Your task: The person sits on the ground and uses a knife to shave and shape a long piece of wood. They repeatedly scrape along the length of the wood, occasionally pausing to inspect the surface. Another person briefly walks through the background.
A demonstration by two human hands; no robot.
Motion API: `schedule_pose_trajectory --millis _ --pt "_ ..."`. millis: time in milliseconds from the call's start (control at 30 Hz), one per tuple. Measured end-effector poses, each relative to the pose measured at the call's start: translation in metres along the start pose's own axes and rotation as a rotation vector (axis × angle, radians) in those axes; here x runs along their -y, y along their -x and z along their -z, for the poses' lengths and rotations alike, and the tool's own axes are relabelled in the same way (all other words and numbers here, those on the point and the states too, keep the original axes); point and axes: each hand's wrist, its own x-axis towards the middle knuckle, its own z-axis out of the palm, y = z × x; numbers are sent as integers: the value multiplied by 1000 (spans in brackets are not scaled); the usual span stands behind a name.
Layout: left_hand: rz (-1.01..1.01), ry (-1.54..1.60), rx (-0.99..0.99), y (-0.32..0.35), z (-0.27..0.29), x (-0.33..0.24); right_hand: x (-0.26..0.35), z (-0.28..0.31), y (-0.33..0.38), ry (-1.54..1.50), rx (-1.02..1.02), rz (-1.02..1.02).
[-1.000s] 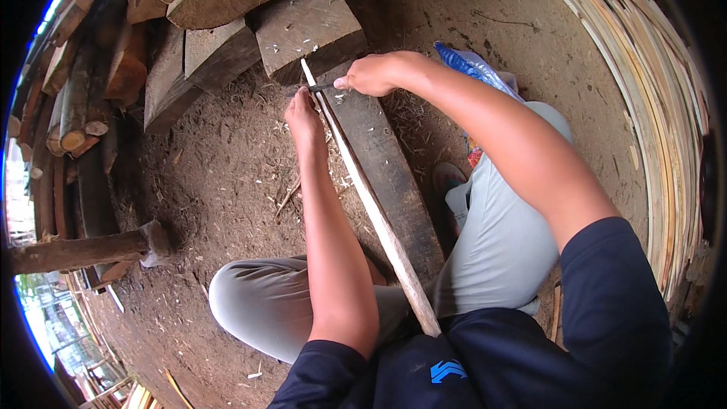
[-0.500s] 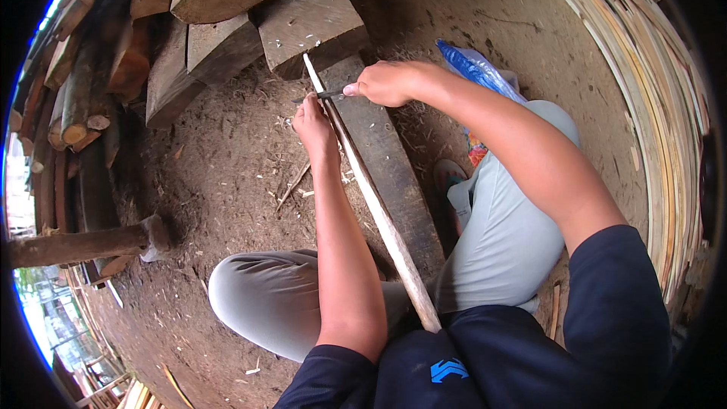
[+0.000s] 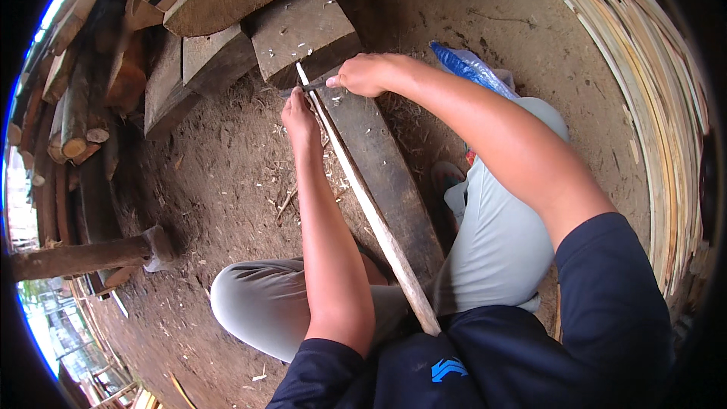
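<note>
A dark plank [image 3: 382,174] slopes from the person's lap up to a grey wooden block [image 3: 303,30] on the dirt floor [image 3: 219,174], and everything here is placed against that plank. Beyond its far end sits the block, flecked with pale shavings, with more cut blocks and stacked logs [image 3: 76,106] off to the plank's left. To the plank's right, along the edge of the view, runs a curved stack of thin pale wood strips [image 3: 659,106], and a blue plastic bag [image 3: 473,68] lies between that stack and the plank.

Along the plank's left edge lies a long pale stick [image 3: 363,197], its near end at the person's body and its far tip reaching the block. Across the stick, near the plank's far end, lies a narrow dark blade [image 3: 307,88].

The right hand [image 3: 367,74] is clenched around the blade's end on the plank's top. The left hand [image 3: 301,117], just left of the plank, has its fingers curled tight on the blade's other end, pressing beside the stick.
</note>
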Motion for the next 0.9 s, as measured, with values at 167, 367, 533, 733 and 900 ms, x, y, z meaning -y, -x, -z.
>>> schedule_pose_trajectory --millis 167,367,533,733,900 --pt "-47 51 -20 23 -1 -1 -1 -2 13 7 89 -11" --pt "-148 189 -109 42 -1 18 14 0 38 14 144 -16" --pt "-132 217 -92 44 -3 13 11 -5 37 53 69 5" --pt "-1 217 -83 28 -1 7 16 -3 26 40 39 -59" --pt "78 136 1 8 -4 -2 4 -6 6 59 -74 -58"
